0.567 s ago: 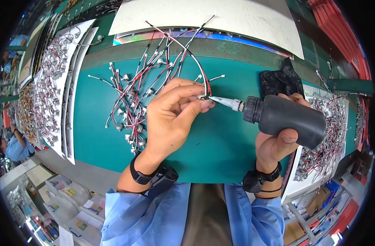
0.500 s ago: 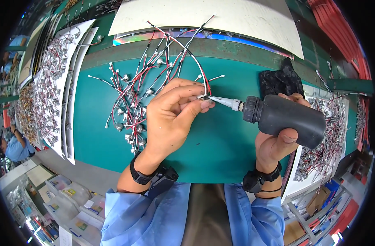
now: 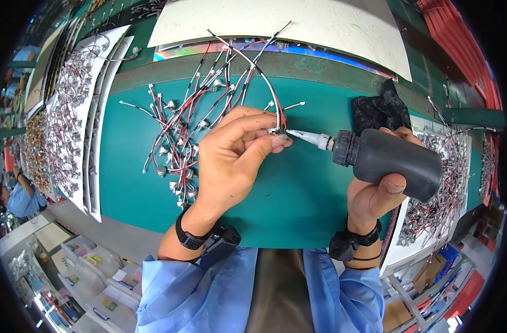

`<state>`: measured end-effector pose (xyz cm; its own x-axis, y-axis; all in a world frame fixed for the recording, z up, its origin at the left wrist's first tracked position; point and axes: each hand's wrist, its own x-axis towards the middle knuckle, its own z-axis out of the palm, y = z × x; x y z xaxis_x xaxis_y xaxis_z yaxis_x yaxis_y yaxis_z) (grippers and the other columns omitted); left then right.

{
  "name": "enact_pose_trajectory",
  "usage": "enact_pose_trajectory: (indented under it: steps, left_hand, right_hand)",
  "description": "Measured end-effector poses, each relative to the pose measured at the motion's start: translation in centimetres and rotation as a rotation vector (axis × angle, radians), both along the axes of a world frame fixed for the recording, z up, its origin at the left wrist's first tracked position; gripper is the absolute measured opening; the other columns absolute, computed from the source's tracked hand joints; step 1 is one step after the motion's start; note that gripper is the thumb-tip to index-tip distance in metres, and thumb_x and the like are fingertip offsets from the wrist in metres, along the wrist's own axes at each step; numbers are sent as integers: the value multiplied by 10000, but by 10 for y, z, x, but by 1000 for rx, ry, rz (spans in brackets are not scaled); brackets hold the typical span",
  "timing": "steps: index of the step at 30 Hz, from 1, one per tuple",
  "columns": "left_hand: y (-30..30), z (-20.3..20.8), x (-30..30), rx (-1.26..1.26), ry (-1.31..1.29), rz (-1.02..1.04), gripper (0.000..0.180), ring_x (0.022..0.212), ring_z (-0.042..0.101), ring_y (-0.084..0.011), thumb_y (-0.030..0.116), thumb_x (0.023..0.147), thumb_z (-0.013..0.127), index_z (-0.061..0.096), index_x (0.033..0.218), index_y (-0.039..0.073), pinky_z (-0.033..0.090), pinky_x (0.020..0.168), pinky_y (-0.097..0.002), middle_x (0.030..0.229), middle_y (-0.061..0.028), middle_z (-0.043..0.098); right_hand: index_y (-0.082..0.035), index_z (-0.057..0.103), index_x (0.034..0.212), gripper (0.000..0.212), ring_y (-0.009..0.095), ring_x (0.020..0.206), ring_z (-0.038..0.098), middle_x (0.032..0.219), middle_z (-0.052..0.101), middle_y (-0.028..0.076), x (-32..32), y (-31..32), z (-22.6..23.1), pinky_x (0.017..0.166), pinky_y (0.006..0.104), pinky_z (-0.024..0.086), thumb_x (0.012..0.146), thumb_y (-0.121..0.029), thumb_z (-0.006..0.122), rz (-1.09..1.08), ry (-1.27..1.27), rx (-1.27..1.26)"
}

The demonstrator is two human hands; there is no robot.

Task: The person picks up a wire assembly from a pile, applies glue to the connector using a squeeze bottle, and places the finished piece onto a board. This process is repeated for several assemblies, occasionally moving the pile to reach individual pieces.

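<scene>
Between the thumb and fingers of my left hand (image 3: pixel 231 155) is a small component with wire leads (image 3: pixel 270 83), red, white and black, that rise away from me. The component itself is mostly covered by my fingertips. My right hand (image 3: pixel 375 194) is wrapped round a black squeeze bottle (image 3: pixel 400 164), tilted with its pale tapered nozzle (image 3: pixel 309 137) pointing left. The nozzle's tip is right by the base of the leads; whether it touches cannot be told. Left of my left hand lies a loose pile of similar wired metal components (image 3: pixel 178 122) on the green mat (image 3: pixel 298 216).
A crumpled black cloth (image 3: pixel 380 108) lies at the mat's far right. White boards with many wired parts stand on both sides, the right one heaped (image 3: pixel 425 216). A cream board (image 3: pixel 281 22) spans the far edge. Another person (image 3: pixel 21 194) in blue is at far left.
The bottle and my right hand have shifted slightly right, drawing the nozzle tip a little back. The held leads have swung slightly right at one end. My left hand stays put.
</scene>
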<state>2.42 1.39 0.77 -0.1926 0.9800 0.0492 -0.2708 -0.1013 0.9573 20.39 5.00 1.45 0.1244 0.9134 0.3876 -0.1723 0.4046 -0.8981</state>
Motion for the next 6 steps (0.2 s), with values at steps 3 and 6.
enact_pose_trajectory:
  steps: [3,6]
  left_hand:
    - [0,1,0,-14,-1,-1,180,817,602,-199,-137,768,493,549,936,-105,536,735,-277,962,-126,497]
    - [-1,1,0,-30,2,-10,185,828,601,-201,-136,770,492,549,943,-105,537,735,-277,965,-125,498]
  right_hand:
    - [7,368,1185,719,257,1012,489,1135,407,126,1,0,0,886,370,419,724,-474,638,4,-3,-3]
    - [-4,371,1187,712,258,1015,487,1141,406,124,1,1,-1,897,371,411,724,-474,638,2,-13,-2]
